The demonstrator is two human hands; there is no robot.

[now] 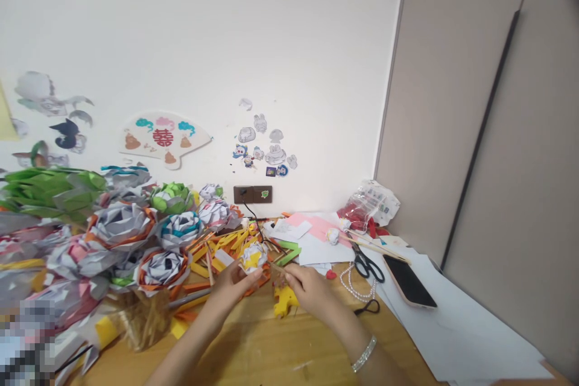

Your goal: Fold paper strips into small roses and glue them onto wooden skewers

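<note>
Over the middle of the wooden table, my left hand (231, 284) is closed on a small white and yellow paper flower (253, 257), thumb and fingers around its lower side. My right hand (310, 291) pinches a thin wooden stick (277, 268), whose far end reaches toward the flower. Whether the stick enters the flower, I cannot tell. Under my right hand lies a yellow object (284, 301), partly covered, its kind unclear. Folded orange and yellow paper strips (235, 240) are heaped just behind my hands.
Large paper flowers (121, 226) crowd the left side. To the right are black-handled scissors (367, 265), a pearl string (353, 289), a phone (409, 282) and white paper sheets (461, 325). A plastic bag (373, 205) stands by the wall, near a socket (252, 194) with a cable.
</note>
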